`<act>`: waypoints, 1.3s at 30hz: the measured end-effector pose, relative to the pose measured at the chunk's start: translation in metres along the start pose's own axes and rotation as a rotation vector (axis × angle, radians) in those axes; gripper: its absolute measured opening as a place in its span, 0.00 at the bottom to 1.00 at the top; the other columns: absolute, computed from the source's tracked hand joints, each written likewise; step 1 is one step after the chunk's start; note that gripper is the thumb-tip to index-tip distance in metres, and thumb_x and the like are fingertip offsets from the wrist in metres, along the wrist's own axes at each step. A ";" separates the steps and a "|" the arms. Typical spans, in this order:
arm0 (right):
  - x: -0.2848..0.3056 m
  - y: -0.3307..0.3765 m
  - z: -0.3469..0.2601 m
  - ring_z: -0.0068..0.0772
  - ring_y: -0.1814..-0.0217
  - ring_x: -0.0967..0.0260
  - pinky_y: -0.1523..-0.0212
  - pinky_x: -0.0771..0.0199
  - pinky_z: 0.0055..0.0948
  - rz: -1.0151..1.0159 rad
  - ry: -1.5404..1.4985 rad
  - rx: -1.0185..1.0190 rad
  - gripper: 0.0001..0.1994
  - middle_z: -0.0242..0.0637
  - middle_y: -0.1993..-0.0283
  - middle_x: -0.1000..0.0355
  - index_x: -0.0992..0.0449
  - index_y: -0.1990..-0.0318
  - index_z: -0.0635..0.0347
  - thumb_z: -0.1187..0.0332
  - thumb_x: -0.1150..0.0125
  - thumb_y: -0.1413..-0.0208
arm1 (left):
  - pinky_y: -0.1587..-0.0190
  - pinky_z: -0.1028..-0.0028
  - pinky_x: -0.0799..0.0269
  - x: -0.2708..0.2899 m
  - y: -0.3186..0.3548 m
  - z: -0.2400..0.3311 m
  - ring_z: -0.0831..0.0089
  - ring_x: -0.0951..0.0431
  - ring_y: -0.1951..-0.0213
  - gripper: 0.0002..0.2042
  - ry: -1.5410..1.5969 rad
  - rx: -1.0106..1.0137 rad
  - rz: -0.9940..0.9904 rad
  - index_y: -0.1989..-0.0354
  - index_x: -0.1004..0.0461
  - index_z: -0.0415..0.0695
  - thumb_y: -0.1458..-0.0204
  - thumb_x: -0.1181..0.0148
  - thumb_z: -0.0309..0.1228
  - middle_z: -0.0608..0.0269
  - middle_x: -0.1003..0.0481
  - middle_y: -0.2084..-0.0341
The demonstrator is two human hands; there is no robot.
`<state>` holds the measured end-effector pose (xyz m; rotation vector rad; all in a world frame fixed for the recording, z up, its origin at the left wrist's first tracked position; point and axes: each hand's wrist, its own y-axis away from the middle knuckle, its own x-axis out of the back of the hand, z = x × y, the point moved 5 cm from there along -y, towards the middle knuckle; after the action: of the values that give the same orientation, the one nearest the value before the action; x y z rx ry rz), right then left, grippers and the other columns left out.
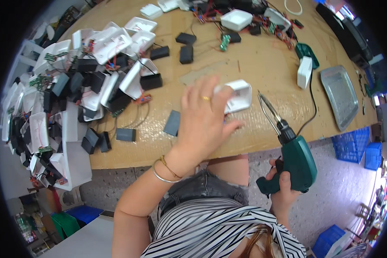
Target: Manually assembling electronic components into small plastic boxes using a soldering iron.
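My left hand (202, 112) is over the table with its fingers stretched and the thumb apart. Just beyond its index finger lies a small white plastic housing (241, 95), partly covered by the hand; whether they touch I cannot tell. A dark grey block (172, 123) rests beside the wrist side of that hand. My right hand (284, 187) is wrapped round the handle of a green soldering gun (300, 159). Its long metal tip (267, 105) points away from me over the table, to the right of the white housing.
A heap of white housings (112, 45), black blocks and wired circuit boards fills the left side. More parts (236, 19) lie at the far edge. On the right are a metal tray (339, 96), a green holder (306, 51) with a white box, and a black cord (312, 107). Blue crates (350, 144) stand below.
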<state>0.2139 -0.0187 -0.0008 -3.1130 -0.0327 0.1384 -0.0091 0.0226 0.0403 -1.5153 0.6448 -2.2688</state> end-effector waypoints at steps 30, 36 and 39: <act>-0.030 -0.115 0.019 0.23 0.81 0.40 0.77 0.41 0.22 -0.263 -0.610 -0.320 0.24 0.44 0.68 0.31 0.36 0.53 0.65 0.49 0.58 0.41 | 0.59 0.64 0.28 0.118 -0.220 -0.217 0.56 0.26 0.58 0.20 -0.593 0.446 -0.311 0.68 0.23 0.38 0.59 0.37 0.45 0.49 0.26 0.62; -0.028 -0.120 0.020 0.22 0.84 0.41 0.79 0.42 0.22 -0.203 -0.734 -0.370 0.25 0.44 0.69 0.30 0.36 0.54 0.65 0.48 0.59 0.41 | 0.48 0.62 0.34 -0.021 -0.243 -0.278 0.54 0.32 0.48 0.38 -0.633 0.422 -0.509 0.49 0.32 0.42 0.68 0.33 0.55 0.49 0.35 0.48; -0.027 -0.121 0.024 0.22 0.86 0.42 0.80 0.43 0.22 -0.186 -0.786 -0.381 0.25 0.45 0.69 0.29 0.36 0.53 0.64 0.47 0.59 0.41 | 0.43 0.62 0.40 -0.046 -0.243 -0.311 0.49 0.39 0.44 0.46 -0.451 0.547 -0.532 0.43 0.39 0.42 0.72 0.33 0.57 0.44 0.34 0.50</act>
<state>0.1826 0.1027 -0.0194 -3.1360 -0.3975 1.4761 -0.2870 0.3069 0.0340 -1.9363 -0.5210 -2.0481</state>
